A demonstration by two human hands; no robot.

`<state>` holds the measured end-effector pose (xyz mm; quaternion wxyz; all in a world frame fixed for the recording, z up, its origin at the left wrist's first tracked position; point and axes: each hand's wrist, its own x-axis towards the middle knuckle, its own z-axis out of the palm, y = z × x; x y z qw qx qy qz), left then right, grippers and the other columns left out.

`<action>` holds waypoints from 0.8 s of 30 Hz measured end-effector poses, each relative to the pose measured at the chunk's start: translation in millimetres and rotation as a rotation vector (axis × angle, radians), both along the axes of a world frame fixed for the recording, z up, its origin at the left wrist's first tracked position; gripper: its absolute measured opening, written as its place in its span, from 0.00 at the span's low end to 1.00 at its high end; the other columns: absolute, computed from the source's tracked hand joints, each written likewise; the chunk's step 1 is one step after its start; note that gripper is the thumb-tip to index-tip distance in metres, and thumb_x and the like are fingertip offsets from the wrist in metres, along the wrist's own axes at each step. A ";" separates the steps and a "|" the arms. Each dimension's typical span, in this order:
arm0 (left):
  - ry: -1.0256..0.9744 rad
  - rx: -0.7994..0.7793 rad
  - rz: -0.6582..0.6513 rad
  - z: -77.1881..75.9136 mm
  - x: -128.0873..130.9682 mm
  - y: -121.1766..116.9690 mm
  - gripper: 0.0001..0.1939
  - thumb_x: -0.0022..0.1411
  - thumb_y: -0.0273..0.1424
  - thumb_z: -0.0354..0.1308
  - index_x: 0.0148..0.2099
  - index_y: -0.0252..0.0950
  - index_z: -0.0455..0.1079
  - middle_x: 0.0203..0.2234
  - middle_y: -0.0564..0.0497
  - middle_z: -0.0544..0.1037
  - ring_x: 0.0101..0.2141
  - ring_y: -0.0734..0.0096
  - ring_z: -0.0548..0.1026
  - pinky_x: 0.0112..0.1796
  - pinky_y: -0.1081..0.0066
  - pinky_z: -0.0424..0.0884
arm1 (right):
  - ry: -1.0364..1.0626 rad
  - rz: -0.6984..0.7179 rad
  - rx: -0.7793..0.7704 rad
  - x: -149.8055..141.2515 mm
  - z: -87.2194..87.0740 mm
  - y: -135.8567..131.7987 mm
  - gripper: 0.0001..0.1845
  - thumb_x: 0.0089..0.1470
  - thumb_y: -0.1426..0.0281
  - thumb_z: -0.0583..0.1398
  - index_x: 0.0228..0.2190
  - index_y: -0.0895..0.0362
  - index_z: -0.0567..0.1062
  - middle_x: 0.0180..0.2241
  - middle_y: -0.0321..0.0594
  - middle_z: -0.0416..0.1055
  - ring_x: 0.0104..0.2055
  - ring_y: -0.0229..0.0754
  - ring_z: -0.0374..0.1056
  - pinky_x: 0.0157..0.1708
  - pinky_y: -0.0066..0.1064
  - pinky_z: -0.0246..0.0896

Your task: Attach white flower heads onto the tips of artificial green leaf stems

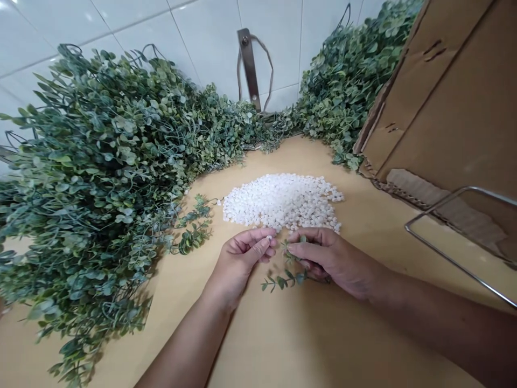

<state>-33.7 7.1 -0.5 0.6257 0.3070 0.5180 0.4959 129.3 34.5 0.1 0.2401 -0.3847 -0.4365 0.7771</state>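
Observation:
Between the thumb and forefinger of my left hand point(244, 258) is a small white plastic piece point(269, 237). My right hand point(329, 257) is closed on an artificial leaf sprig point(288, 280), whose green leaves hang out below the fingers toward the left. The two hands are close together, with a narrow gap between the fingertips. Just beyond them a pile of small white plastic pieces point(283, 199) lies on the tan tabletop point(258, 345). A few loose green sprigs point(194, 231) rest left of the pile, with one white piece near their tip.
A large heap of artificial greenery point(109, 145) fills the left side, and more greenery point(347, 81) stands at the back right. On the right are a cardboard box point(456, 102) and a bent metal wire frame point(456, 256). A metal strip point(249, 67) leans against the white tiled wall point(210, 37).

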 end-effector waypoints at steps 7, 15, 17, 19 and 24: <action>0.024 0.023 0.000 -0.5 0.6 -3.3 0.13 0.39 0.36 0.71 0.30 0.36 0.79 0.21 0.53 0.76 0.25 0.81 0.69 0.30 0.79 0.65 | -0.005 0.027 0.084 1.0 -2.4 -2.0 0.15 0.42 0.60 0.60 0.22 0.60 0.64 0.12 0.24 0.49 0.14 0.22 0.43 0.15 0.19 0.35; 0.050 0.018 -0.055 -0.5 5.4 -5.4 0.15 0.40 0.32 0.71 0.34 0.35 0.78 0.26 0.50 0.79 0.28 0.76 0.73 0.34 0.75 0.68 | -0.112 0.025 0.276 0.7 -5.1 -4.6 0.13 0.48 0.63 0.58 0.23 0.61 0.67 0.15 0.27 0.52 0.17 0.22 0.44 0.19 0.20 0.41; 0.049 0.015 -0.062 0.2 6.3 -5.3 0.15 0.39 0.32 0.71 0.33 0.34 0.78 0.27 0.49 0.80 0.30 0.74 0.74 0.36 0.74 0.69 | -0.133 0.020 0.292 0.8 -4.5 -5.9 0.13 0.48 0.64 0.58 0.22 0.61 0.67 0.16 0.27 0.52 0.18 0.22 0.45 0.20 0.20 0.42; 0.062 0.019 -0.062 1.1 6.8 -5.0 0.14 0.38 0.32 0.71 0.31 0.34 0.78 0.27 0.49 0.80 0.30 0.74 0.74 0.36 0.75 0.69 | -0.137 0.011 0.301 1.0 -3.3 -6.8 0.13 0.48 0.65 0.57 0.21 0.61 0.66 0.16 0.27 0.51 0.18 0.22 0.45 0.20 0.20 0.42; 0.100 0.010 -0.046 2.6 7.6 -5.2 0.13 0.37 0.32 0.72 0.29 0.34 0.78 0.28 0.49 0.80 0.29 0.75 0.74 0.36 0.75 0.70 | -0.151 -0.020 0.315 0.8 -0.4 -7.4 0.13 0.48 0.68 0.56 0.18 0.61 0.61 0.15 0.27 0.48 0.18 0.22 0.43 0.21 0.20 0.41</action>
